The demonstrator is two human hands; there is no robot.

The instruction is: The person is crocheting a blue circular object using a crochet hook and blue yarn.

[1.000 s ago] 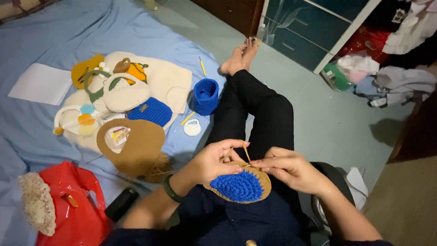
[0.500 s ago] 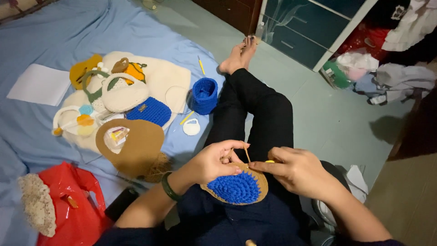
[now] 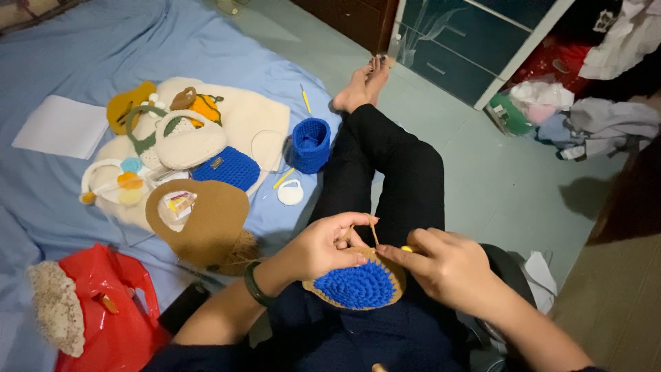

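Left hand [image 3: 329,246] pinches blue-and-tan crochet round [image 3: 357,286], right hand [image 3: 447,267] beside it pinches yellow hook [image 3: 407,249]; slack tan yarn [image 3: 374,233] risks dropped stitch.

Over the last second both hands have drawn closer to the body, carrying the crocheted disc [image 3: 358,284] lower in the view. The right hand [image 3: 447,270] has shifted left until its fingers [image 3: 394,253] meet the disc's brown rim beside the left hand [image 3: 329,246]. The brown yarn strand [image 3: 374,233] now stands more upright above the disc. The yellow crochet hook [image 3: 407,249] shows only its tip.
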